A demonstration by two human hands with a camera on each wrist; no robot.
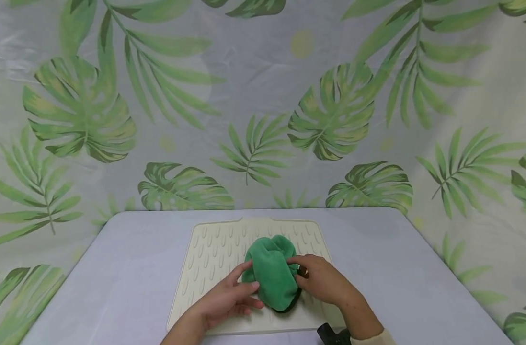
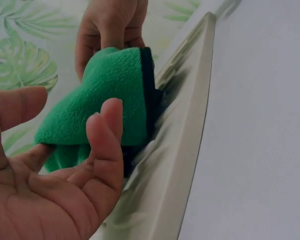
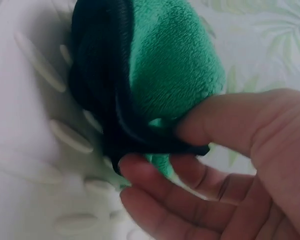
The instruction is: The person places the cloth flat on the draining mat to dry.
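Note:
A bunched green cloth [image 1: 273,275] with a dark edging lies folded on a cream ribbed mat [image 1: 209,261]. At its right side my right hand [image 1: 321,278] pinches the cloth's dark edge; in the right wrist view the thumb [image 3: 210,122] lies above that edge and the fingers below. My left hand [image 1: 228,299] is at the cloth's left side, its fingers spread and loosely bent. One left finger reaches under a fold of the green cloth [image 2: 102,95] in the left wrist view, while the other fingers stand away from it.
The mat lies on a white-covered table [image 1: 138,268]. Behind the table hangs a leaf-patterned curtain [image 1: 254,96], which also runs along both sides. A black device [image 1: 332,335] sits by the right wrist.

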